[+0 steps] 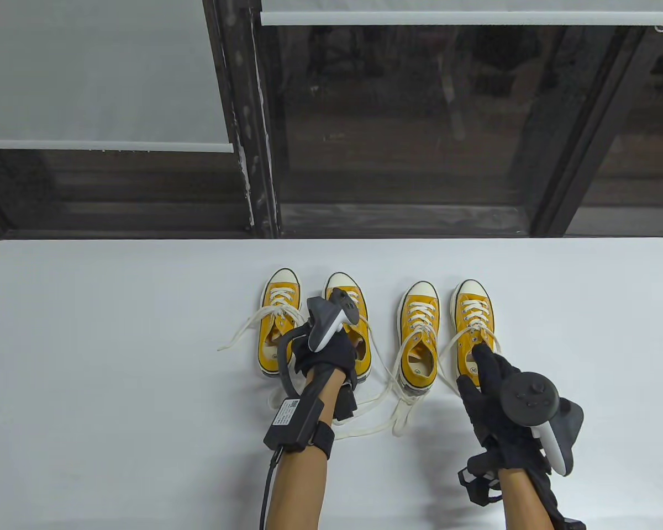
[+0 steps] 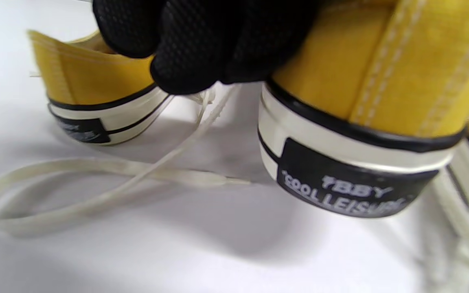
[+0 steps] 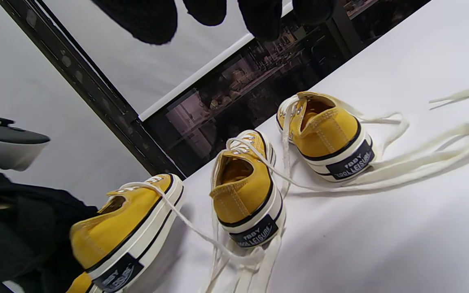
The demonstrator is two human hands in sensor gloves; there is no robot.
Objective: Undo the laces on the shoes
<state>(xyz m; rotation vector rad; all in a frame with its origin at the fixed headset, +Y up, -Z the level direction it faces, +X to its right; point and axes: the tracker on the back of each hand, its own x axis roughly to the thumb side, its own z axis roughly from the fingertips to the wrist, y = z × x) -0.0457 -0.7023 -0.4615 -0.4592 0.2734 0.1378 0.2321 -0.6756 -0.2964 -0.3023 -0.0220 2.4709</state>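
Four yellow canvas sneakers stand in a row, toes pointing away from me. My left hand (image 1: 329,353) grips the heel of the second shoe (image 1: 347,292). In the left wrist view its fingers (image 2: 202,53) curl over that heel (image 2: 364,93), with a loose lace (image 2: 96,171) below. My right hand (image 1: 483,370) is open over the heel end of the fourth shoe (image 1: 471,314), index fingertip at its opening. In the right wrist view its fingers (image 3: 145,20) are spread and hold nothing above that shoe (image 3: 324,138). Its laces (image 3: 421,162) trail loose.
The first shoe (image 1: 280,326) and third shoe (image 1: 419,331) have loose laces; one lace end (image 1: 237,337) runs left, and others tangle (image 1: 387,408) in front of the shoes. The white table (image 1: 116,359) ends at a dark window frame (image 1: 254,165) behind.
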